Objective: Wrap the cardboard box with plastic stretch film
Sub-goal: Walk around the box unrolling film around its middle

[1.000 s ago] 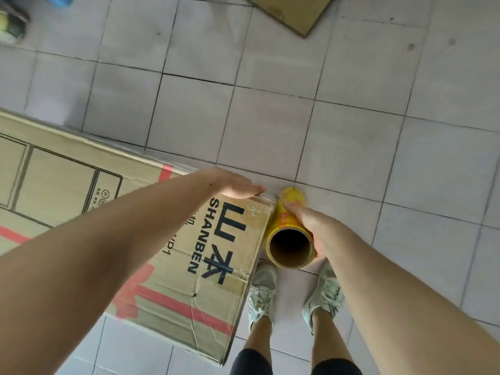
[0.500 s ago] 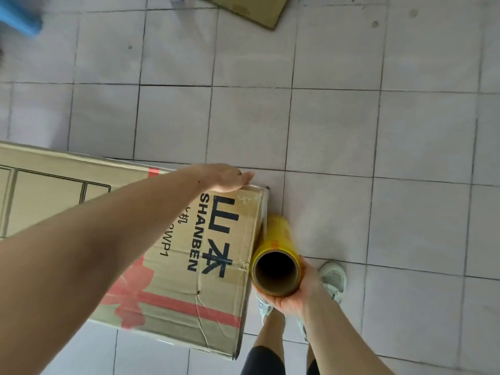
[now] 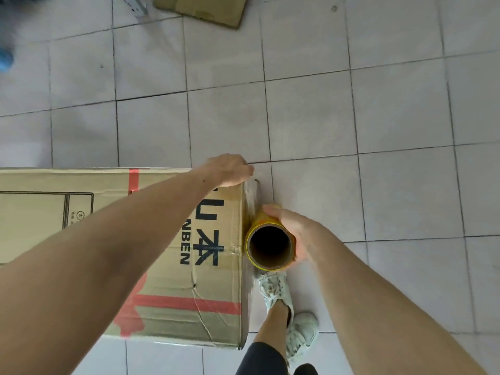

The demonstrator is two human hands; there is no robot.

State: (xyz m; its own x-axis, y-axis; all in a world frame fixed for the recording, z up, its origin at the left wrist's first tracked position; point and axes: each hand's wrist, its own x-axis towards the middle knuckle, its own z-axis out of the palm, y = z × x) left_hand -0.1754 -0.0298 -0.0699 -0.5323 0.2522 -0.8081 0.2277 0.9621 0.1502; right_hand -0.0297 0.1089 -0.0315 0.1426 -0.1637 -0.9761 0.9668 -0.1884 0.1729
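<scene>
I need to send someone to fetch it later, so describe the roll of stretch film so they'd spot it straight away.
Find the big cardboard box lying on the tiled floor, printed with black lettering and red stripes. At its right-hand end stands the stretch film roll, gripped by the right hand. It is the only yellow cylinder there, with a brown, dark hollow core facing up.

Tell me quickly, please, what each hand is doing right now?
Left hand: open, fingers flat on the far corner of the cardboard box.
Right hand: closed around the stretch film roll, held upright beside the box.
</scene>
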